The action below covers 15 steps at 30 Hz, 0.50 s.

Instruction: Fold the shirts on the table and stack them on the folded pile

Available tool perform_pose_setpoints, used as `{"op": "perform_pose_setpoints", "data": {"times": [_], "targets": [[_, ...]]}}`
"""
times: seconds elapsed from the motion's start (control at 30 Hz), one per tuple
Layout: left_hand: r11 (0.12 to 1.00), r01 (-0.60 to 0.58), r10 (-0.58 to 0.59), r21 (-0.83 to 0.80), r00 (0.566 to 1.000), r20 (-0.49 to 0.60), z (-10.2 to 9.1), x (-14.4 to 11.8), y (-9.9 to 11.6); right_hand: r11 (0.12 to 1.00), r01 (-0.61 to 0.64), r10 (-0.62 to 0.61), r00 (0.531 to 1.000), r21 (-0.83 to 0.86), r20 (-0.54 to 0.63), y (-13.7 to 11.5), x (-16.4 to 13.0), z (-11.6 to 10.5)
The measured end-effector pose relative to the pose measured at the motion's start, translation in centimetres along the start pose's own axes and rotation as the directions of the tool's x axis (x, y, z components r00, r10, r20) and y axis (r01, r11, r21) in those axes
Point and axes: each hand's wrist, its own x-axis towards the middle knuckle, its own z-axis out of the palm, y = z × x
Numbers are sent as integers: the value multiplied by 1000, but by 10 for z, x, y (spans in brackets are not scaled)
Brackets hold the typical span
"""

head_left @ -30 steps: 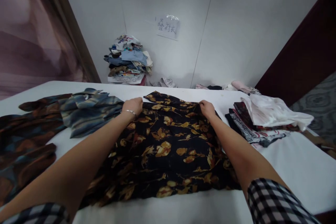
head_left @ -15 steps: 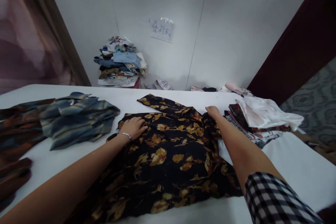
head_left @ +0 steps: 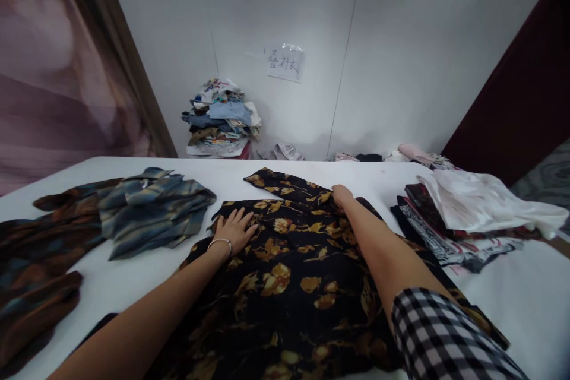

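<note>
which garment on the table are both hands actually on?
The black shirt with gold flowers, in the middle: left hand flat on it, right hand at its far edge. The blue striped shirt and white cloth lie untouched.

A: Left hand (head_left: 235, 229) placement versus a second ago?

B: Nearer now. It leaves the far edge of the black floral shirt (head_left: 294, 285) and lies flat, fingers spread, on the shirt's left part.

A: Right hand (head_left: 342, 195)?

B: Goes right half a second ago, then comes back left onto the far collar fold. Shirt's right side now folded inward under the forearm.
</note>
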Motion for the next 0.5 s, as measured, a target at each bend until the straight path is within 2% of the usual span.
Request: {"op": "perform_pose_setpoints", "data": {"times": [0.1, 0.17, 0.23, 0.33, 0.43, 0.5], "targets": [[1000, -2, 2, 9, 1000, 2, 2, 0, -1, 991, -21, 28, 998, 135, -55, -5, 2, 3], [1000, 0, 0, 2, 1000, 6, 2, 1, -1, 968, -16, 53, 988, 251, -144, -7, 6, -7], [1000, 3, -3, -10, 1000, 11, 0, 1, 0, 927, 5, 98, 962, 376, -255, -9, 11, -28], [1000, 8, -8, -16, 1000, 28, -3, 0, 2, 839, 68, 171, 909, 540, -379, -10, 17, -71], [1000, 6, -5, -14, 999, 49, -5, -2, 4, 763, 137, 206, 875, 632, -438, -4, 14, -110], [1000, 5, -4, -19, 999, 52, -6, 0, 3, 728, 160, 215, 870, 667, -443, 3, 7, -125]]}}
